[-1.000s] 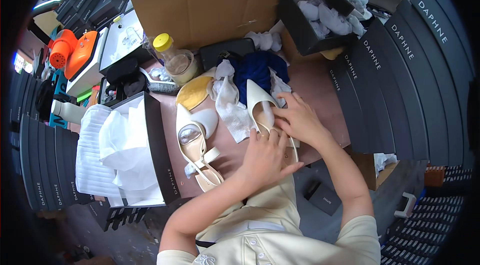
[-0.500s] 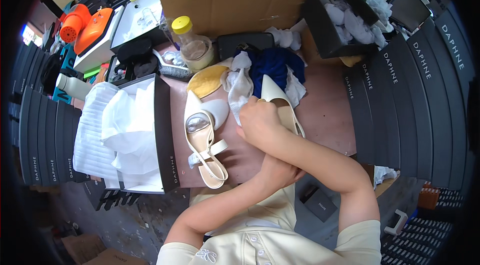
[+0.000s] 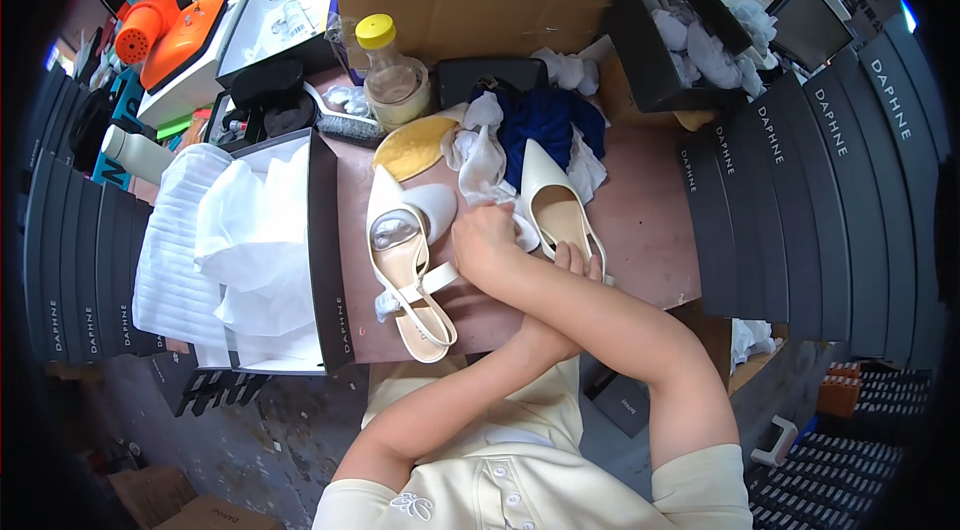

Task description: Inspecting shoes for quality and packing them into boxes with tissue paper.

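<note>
My forearms cross, the right one over the left. Near the table's middle, my right hand (image 3: 484,242) is closed on a white cloth (image 3: 524,230), a bit of which shows beside the fist. My left hand (image 3: 572,262) reaches under to the right and grips a cream pointed slingback shoe (image 3: 545,170) by its rear part; most of that hand is hidden by my right forearm. The matching shoe (image 3: 384,192) lies at the left with silvery stuffing in its toe and white wrapping on its strap. A crumpled whitish cloth (image 3: 478,165) and a dark blue cloth (image 3: 555,135) lie beyond.
An open black shoe box (image 3: 328,270) with white tissue (image 3: 255,240) stands at left. Behind are a yellow pad (image 3: 412,150), a yellow-capped jar (image 3: 395,90), a brush (image 3: 345,125) and a cardboard box (image 3: 480,0). Dark shoe boxes (image 3: 780,200) line the right; a stuffing-filled box (image 3: 640,60) sits back right.
My right hand has moved left, off the shoe's side. My left hand's fingers now show at the shoe's rear, where they were hidden under my right arm. The view has shifted slightly.
</note>
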{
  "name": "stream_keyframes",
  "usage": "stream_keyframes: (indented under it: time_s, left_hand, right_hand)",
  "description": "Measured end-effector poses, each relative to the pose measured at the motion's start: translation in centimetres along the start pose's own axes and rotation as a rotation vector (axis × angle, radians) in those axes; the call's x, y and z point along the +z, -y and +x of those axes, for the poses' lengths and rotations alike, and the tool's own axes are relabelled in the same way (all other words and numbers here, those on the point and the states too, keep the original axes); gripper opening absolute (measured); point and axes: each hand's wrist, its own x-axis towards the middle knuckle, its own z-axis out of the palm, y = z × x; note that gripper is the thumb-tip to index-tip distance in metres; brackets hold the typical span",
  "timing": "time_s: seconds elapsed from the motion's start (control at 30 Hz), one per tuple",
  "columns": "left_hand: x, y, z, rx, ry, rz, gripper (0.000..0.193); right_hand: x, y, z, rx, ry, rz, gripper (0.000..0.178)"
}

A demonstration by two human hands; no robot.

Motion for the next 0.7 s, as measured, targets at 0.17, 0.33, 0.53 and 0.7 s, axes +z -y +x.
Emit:
stream_keyframes:
  time_s: [0.17, 0.33, 0.53, 0.7]
  left_hand:
    - [-0.1, 0.3, -0.3, 0.031, -0.049, 0.05, 0.064]
    - [-1.4, 0.2, 0.2, 0.042, 0.0, -0.017, 0.065]
    - [-3.2, -1.7, 0.5, -0.065, 0.086, 0.241, 0.063]
    - [-3.3, -2.0, 1.1, -0.047, 0.12, 0.218, 0.065]
  right_hand:
    - [-1.3, -0.8, -3.1, -0.1, -0.144, 0.164, 0.038]
    - [-4.8, -10.4, -8.2, -0.371, -0.582, 0.643, 0.021]
    - [-0.6, -16.3, -7.5, -0.483, -0.695, 0.597, 0.019]
    - [3.1, -15.5, -4.1, -0.607, -0.574, 0.398, 0.026]
